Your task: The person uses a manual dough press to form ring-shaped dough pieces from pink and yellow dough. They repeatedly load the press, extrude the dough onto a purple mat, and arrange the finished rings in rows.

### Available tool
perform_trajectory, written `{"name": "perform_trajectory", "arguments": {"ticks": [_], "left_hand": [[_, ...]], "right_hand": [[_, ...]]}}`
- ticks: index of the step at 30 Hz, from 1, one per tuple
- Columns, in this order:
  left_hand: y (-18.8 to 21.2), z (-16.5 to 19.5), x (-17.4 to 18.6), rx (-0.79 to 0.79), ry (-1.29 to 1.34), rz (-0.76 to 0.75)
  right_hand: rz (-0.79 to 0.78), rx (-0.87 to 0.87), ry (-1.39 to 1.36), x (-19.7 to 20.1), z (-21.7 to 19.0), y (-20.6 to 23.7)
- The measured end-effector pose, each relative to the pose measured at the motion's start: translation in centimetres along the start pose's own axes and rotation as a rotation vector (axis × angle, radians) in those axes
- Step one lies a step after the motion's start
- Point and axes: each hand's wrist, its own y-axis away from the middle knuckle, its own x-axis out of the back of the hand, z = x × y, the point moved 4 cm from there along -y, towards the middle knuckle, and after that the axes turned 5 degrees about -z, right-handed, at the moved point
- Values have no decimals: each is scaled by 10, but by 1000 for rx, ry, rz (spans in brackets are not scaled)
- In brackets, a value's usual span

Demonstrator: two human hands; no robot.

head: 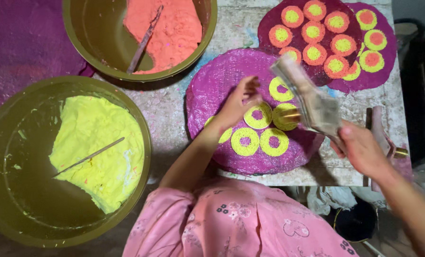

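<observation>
Near the middle of the frame, the left hand (236, 105) rests on a round magenta disc (212, 85) that lies flat on the table (167, 112), its fingers (250, 85) together and curled down onto the disc's surface beside a yellow ring. Six yellow rings (245, 141) with magenta centres sit on the disc in a cluster, touching or nearly touching one another.

Right of centre, the right hand (362, 150) grips a blurred, greyish squeeze bag (307, 95) with a brass nozzle (291, 115); its fingers are clamped around the bag's lower end, and the nozzle tip points at the rightmost yellow ring, though blur hides whether it touches.

At the upper right lie two more magenta discs (269, 19), overlapping, covered with orange rings (343, 45) that have yellow centres.

At the upper left a green basin (79, 43) holds orange paste (169, 28) with a stick (143, 40) leaning in it. At the lower left a second green basin (13, 190) holds yellow paste (98, 147), another thin stick (89, 157) lying across it. A pink flowered garment (231, 223) fills the bottom centre, and another brass-tipped tool (400, 152) lies on the table at the right edge.
</observation>
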Motion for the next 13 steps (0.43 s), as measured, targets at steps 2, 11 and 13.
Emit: {"name": "perform_trajectory", "arguments": {"ticks": [2, 11, 13], "left_hand": [[24, 9, -11, -86, -581, -25], [31, 14, -39, 95, -923, -92], [25, 11, -31, 168, -946, -85]], "right_hand": [[71, 63, -210, -5, 18, 21], [297, 173, -878, -53, 102, 65], [302, 188, -1012, -58, 122, 68]]}}
